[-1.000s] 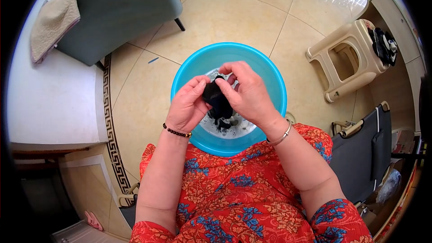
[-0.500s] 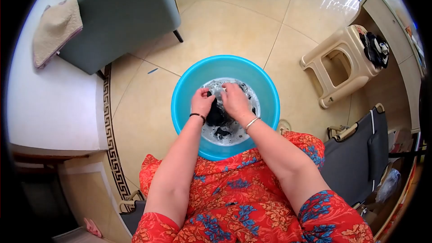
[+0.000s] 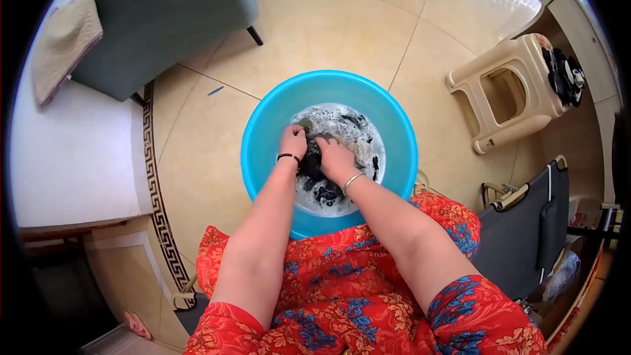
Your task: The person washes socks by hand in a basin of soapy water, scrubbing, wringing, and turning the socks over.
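A blue plastic basin (image 3: 394, 118) stands on the floor in front of me, holding foamy water (image 3: 335, 115) with dark cloth pieces in it. My left hand (image 3: 294, 142) is closed at the left side of the suds, its fingers pinching a wet black cloth (image 3: 311, 165). On the right side of that same cloth is my right hand (image 3: 336, 160), fingers bent onto it, fingertips partly hidden. A greyish-white cloth (image 3: 363, 152) floats just right of my right hand. Another dark piece (image 3: 328, 192) lies in the foam nearer me.
A beige plastic stool (image 3: 503, 92) at the right carries black and white cloth items (image 3: 564, 77). A dark folding chair (image 3: 519, 230) is at my right. The grey-green sofa (image 3: 171, 20) stands at the upper left, and a small blue strip (image 3: 215, 91) lies on the tiles.
Both hands have gone down onto the black cloth, the right one moving lower and nearer the left. More foam and the greyish-white cloth now show. The view has shifted slightly.
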{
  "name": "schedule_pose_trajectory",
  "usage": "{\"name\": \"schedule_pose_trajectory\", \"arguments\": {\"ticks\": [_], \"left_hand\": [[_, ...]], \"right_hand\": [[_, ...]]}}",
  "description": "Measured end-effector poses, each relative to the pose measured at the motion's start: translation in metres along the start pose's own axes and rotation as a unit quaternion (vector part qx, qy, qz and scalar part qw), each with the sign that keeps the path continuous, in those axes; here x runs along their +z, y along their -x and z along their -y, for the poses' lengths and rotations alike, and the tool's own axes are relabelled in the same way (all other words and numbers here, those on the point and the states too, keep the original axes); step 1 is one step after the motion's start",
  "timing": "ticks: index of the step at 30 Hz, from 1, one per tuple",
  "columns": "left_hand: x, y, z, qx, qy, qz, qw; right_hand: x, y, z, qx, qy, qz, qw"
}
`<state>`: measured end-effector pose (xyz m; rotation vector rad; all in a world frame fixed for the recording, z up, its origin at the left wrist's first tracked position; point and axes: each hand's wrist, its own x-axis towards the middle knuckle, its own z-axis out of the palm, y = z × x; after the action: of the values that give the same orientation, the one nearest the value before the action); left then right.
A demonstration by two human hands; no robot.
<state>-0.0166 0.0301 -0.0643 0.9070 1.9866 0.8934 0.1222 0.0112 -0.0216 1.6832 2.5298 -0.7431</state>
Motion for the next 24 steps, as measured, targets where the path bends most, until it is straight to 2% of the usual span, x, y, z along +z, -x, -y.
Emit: {"name": "schedule_pose_trajectory", "arguments": {"ticks": [2,3,4,5,6,7,9,11,12,14,16,18,20,22,24], "left_hand": [[-0.014,0.019,-0.024,0.01,0.098,0.026,0.995],[-0.024,0.034,-0.04,0.018,0.098,0.024,0.995],[-0.034,0.051,-0.056,0.007,0.151,0.067,0.986],[-0.043,0.067,-0.07,-0.003,0.204,0.111,0.973],[-0.051,0.08,-0.079,0.006,0.205,0.111,0.972],[-0.06,0.092,-0.085,0.012,0.24,0.134,0.961],[-0.075,0.106,-0.094,0.031,0.303,0.17,0.937],[-0.091,0.117,-0.1,0.055,0.296,0.181,0.936],[-0.098,0.124,-0.106,0.069,0.288,0.189,0.936],[-0.107,0.136,-0.112,0.09,0.286,0.186,0.936],[-0.115,0.139,-0.111,0.06,0.29,0.205,0.933],[-0.122,0.146,-0.109,0.052,0.299,0.207,0.93],[-0.127,0.152,-0.111,-0.014,0.336,0.213,0.917],[-0.127,0.156,-0.114,-0.041,0.373,0.211,0.903],[-0.122,0.159,-0.112,-0.076,0.409,0.208,0.885]], "right_hand": [[0.007,-0.008,-0.01,0.024,-0.074,-0.053,0.996],[-0.004,-0.011,-0.009,0.064,-0.155,-0.046,0.985],[-0.014,-0.011,-0.008,0.06,-0.155,-0.053,0.985],[-0.023,-0.01,-0.006,0.006,-0.253,-0.089,0.963],[-0.032,-0.008,-0.004,-0.049,-0.348,-0.123,0.928],[-0.048,-0.001,0.002,-0.067,-0.431,-0.096,0.895],[-0.076,0.014,0.014,-0.098,-0.451,-0.072,0.884],[-0.091,0.018,0.017,-0.169,-0.493,-0.001,0.854],[-0.105,0.029,0.022,-0.174,-0.483,-0.007,0.858],[-0.133,0.058,0.037,-0.091,-0.507,0.042,0.856],[-0.138,0.064,0.04,-0.088,-0.481,0.038,0.871],[-0.144,0.069,0.044,-0.042,-0.507,0.013,0.861],[-0.145,0.073,0.047,-0.026,-0.526,0.021,0.85],[-0.147,0.08,0.052,0.012,-0.576,0.034,0.817],[-0.141,0.082,0.05,0.023,-0.59,0.046,0.806]]}}
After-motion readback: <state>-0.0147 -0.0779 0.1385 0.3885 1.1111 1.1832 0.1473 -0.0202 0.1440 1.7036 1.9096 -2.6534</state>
